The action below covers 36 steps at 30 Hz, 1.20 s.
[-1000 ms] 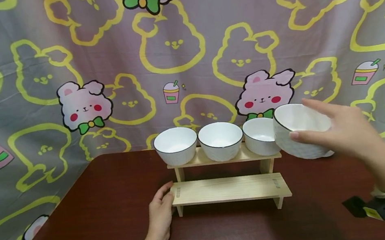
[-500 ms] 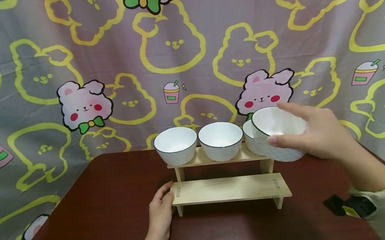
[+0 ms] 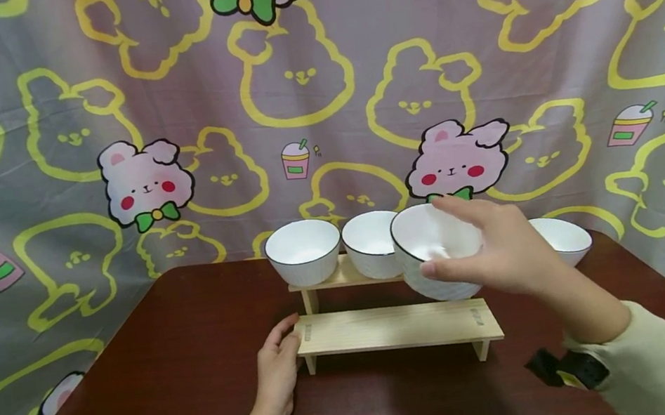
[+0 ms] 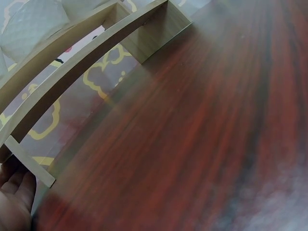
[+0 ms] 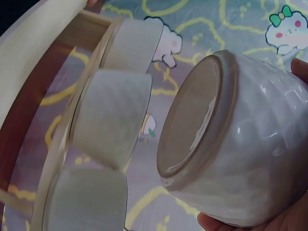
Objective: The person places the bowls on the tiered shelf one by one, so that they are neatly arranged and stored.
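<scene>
My right hand (image 3: 507, 250) grips a white, dark-rimmed bowl (image 3: 433, 239), thumb at the near side and fingers at the far side. The held bowl is tilted above the lower tier, in front of the upper one. A two-tier wooden display stand (image 3: 388, 328) has a left bowl (image 3: 304, 257) and a middle bowl (image 3: 369, 248) on its upper tier. Behind the held bowl in the head view, a third is hidden; the right wrist view shows three shelved bowls, including one nearby (image 5: 108, 118). My left hand (image 3: 278, 364) holds the lower tier's left end.
Another white bowl (image 3: 566, 236) stands to the right, partly behind my right wrist. The dark red-brown tabletop (image 3: 202, 367) bears the stand. A patterned cloth (image 3: 322, 46) hangs behind and along the left side.
My right hand has carried the bowl leftward and slightly lower, from right of the stand to in front of its upper tier. The right-hand bowl has come into view. The left hand stays put.
</scene>
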### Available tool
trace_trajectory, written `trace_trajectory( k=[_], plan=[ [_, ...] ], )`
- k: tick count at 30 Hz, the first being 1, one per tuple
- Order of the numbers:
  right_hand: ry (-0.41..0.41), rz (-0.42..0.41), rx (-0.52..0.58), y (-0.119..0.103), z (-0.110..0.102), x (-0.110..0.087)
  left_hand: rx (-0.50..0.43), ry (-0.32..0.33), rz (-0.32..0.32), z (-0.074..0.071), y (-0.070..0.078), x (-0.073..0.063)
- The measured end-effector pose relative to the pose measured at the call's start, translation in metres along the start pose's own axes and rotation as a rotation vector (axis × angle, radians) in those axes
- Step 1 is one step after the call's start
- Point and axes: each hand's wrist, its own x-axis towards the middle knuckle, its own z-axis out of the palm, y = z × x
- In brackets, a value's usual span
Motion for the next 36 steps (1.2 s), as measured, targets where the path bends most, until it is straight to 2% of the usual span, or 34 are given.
trace_trajectory(
  k=[10, 20, 28, 36],
  plan=[
    [-0.038, -0.040, 0.069, -0.011, 0.027, -0.006, 0.004, 0.014, -0.020, 0.001, -0.001, -0.001],
    [-0.011, -0.132, 0.124, -0.012, 0.065, -0.012, -0.032, 0.020, -0.015, 0.001, 0.001, -0.001],
    [-0.001, -0.130, 0.183, -0.019, 0.095, -0.017, -0.026, 0.023, -0.019, 0.001, -0.002, 0.001],
    [-0.024, -0.097, 0.177, -0.022, 0.123, -0.019, -0.012, 0.025, -0.009, 0.001, -0.002, 0.002]
  ],
)
